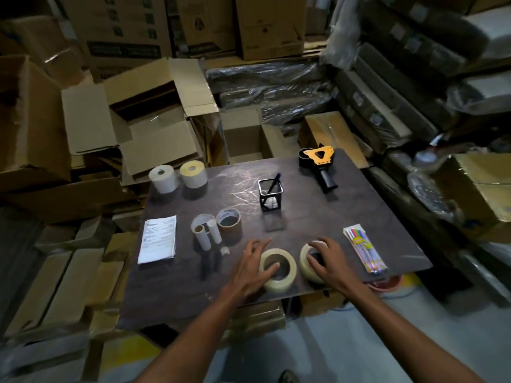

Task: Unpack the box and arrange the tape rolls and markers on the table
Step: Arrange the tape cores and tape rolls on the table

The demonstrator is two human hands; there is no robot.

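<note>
Two pale tape rolls lie flat near the front of the dark table [171, 294]. My left hand [250, 269] rests on the left tape roll [284, 280], its thumb reaching into the core. My right hand [326, 261] grips the right tape roll [305, 262], fingers curled over its top and into the hole. A clear pack of coloured markers [365, 248] lies to the right of them. A brown tape roll [229, 225] and a white ring with two small cores [204, 230] stand further back. Two label rolls [178, 175] stand at the far left corner.
A black wire pen holder [270, 193] with a pen stands mid-table. An orange and black tape dispenser [319, 161] lies at the far right corner. A printed paper sheet [157, 239] lies at left. Open cardboard boxes [143, 111] and wrapped bundles surround the table.
</note>
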